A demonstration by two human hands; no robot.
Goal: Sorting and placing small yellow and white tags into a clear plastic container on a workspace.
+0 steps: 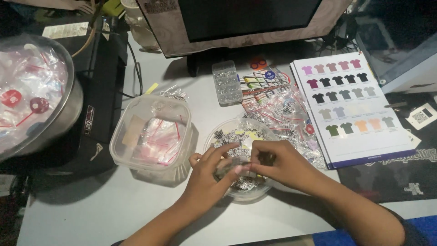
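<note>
Both pinching one small clear bag, left hand [207,171] and right hand [277,164], directly over the round tub [223,134] of stickers, near-centre on the counter [91,205], within reach for filling.

Both forearms enter from below, angled inward; left hand [210,169] palm down, fingers curled, thumb tucked toward the right; right hand [275,162] opposite, fingers bent in a pinch; fingertips of both meet at centre.
</note>
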